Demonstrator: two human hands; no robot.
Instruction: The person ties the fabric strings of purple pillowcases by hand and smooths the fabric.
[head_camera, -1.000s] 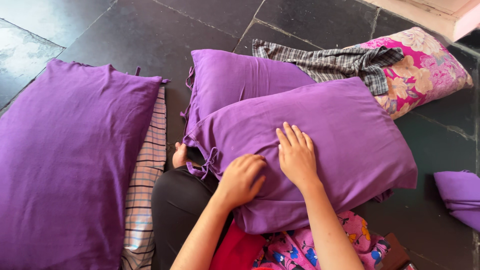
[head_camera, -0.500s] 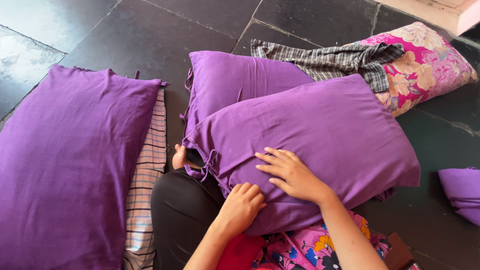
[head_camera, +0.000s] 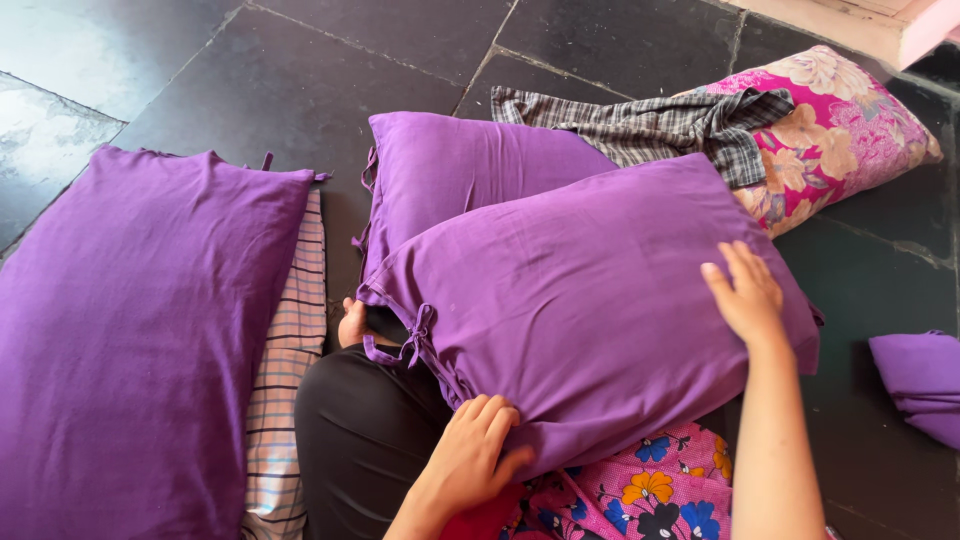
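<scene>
pillow: purple (head_camera: 590, 290), lies across the person's lap, tilted, its far end resting on a second purple pillow (head_camera: 470, 170)
pillow ties: knotted purple ties (head_camera: 415, 335) at the near-left edge, hanging loose over the black trouser leg (head_camera: 360, 440)
left hand: (head_camera: 475, 460) at the pillow's near bottom edge, fingers curled round the edge and gripping the fabric, thumb out to the side
right hand: (head_camera: 745, 295) on the pillow's right end, palm down, fingers spread and pressed flat on the cover; nothing pinched, no grip visible
lap: pink floral cloth (head_camera: 640, 490) under the pillow, showing below its near edge between the two forearms
foot: bare toes (head_camera: 352, 325) just beside the pillow's left corner, partly hidden by it
left side: big purple pillow (head_camera: 140, 330) flat on the floor, lying on a checked pillow (head_camera: 290, 360) whose right strip shows
far side: grey plaid cloth (head_camera: 650, 125) draped over a pink floral pillow (head_camera: 840, 125), both behind the held pillow, touching the second purple one
right edge: folded purple cover (head_camera: 920, 380) on the floor, well apart from the pillow, cut off by the frame
floor: dark stone tiles (head_camera: 320, 70) with pale joints
top right: pale step or sill (head_camera: 870, 25)
</scene>
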